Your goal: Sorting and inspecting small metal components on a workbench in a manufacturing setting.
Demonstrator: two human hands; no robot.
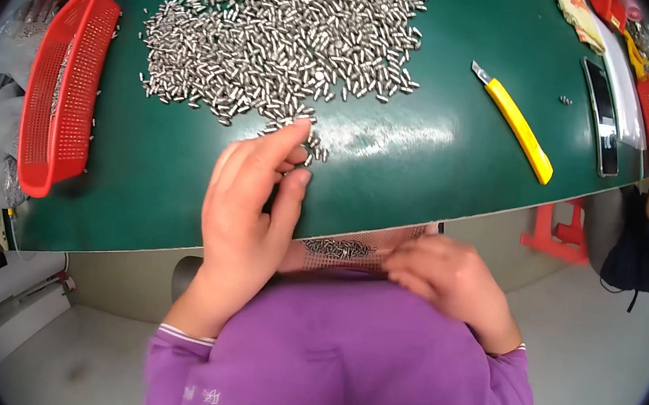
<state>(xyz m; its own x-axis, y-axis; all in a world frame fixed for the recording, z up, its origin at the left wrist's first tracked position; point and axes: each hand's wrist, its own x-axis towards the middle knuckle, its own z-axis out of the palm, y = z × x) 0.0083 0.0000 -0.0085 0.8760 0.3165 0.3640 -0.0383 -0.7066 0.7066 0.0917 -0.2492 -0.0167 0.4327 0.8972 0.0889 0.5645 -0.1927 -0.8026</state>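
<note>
A wide heap of small, shiny metal pins [279, 37] lies on the green tabletop [392, 170]. At its near edge, my left hand [249, 194] reaches over the table, fingers curved and thumb apart from the index finger. A small cluster of pins [316, 152] lies right by those fingertips. Below the table's front edge, at my lap, is a pinkish-red mesh basket [298, 259] with more pins [339, 248] inside. My right hand [444, 276] is at the basket's right end, slightly blurred; whether its bent fingers grip the rim or hold pins is hidden.
A long red mesh basket [73, 94] stands at the table's left. To the right lie a yellow box cutter [518, 130] with its blade out, a few stray pins [565, 100] and a phone [600, 118]. A red stool [561, 233] and another person [644, 239] are beyond the right edge.
</note>
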